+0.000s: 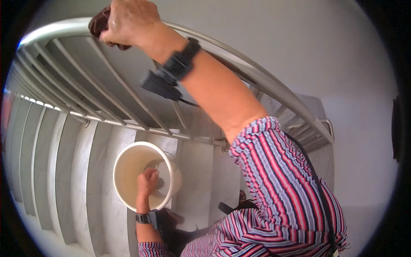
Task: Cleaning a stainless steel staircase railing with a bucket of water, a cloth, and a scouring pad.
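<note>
My right hand [133, 24] grips a bunched dark brown cloth [100, 24] against the metal handrail [61, 27] of the stair railing. Below it, a cream plastic bucket [128, 167] stands on the stairs, its mouth towards me. My left hand [148, 182] is over or inside the bucket's mouth, with its fingers curled. Beside those fingers, inside the bucket, shows a small greyish patch [160, 183], too unclear to name. Whether the left hand holds anything cannot be seen.
Pale stone steps [80, 180] run across the left. Metal balusters [109, 64] stand between the handrail and the lower rail [128, 124]. A plain wall [353, 128] is on the right. Black devices [176, 69] are strapped to both wrists, one with a cable. A dark shoe [242, 196] shows below.
</note>
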Action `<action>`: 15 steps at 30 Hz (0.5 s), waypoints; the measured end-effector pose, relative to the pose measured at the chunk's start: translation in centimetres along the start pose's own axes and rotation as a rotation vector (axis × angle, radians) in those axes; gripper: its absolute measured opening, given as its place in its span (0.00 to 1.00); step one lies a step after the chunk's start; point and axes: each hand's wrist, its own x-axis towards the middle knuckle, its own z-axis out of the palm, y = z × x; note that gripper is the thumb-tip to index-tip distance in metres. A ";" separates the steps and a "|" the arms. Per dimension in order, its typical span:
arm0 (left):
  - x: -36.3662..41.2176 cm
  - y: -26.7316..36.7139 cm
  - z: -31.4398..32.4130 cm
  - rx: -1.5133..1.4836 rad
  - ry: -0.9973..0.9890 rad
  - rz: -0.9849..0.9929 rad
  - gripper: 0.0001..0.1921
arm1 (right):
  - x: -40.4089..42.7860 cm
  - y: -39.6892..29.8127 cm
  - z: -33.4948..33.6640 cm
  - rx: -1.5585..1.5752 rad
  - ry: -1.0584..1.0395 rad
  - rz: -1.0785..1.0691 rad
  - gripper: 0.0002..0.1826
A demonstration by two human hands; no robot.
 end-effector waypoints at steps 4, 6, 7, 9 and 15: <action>1.5 -2.8 1.2 0.031 -0.060 0.064 0.10 | -9.7 7.1 -4.0 -0.050 0.076 -0.033 0.23; 1.5 -2.5 1.5 -0.125 -0.076 -0.065 0.10 | -14.8 10.7 -6.2 -0.061 0.138 -0.058 0.23; 1.5 -2.3 1.5 -0.114 -0.100 -0.066 0.10 | -17.2 12.3 -7.4 -0.085 0.122 -0.023 0.24; 1.5 -2.0 1.4 0.006 -0.128 -0.032 0.10 | -22.0 15.3 -10.5 -0.106 0.100 0.038 0.25; 0.9 -3.8 3.1 -0.081 -0.148 -0.104 0.12 | -38.3 26.2 -19.3 -0.025 0.105 0.390 0.25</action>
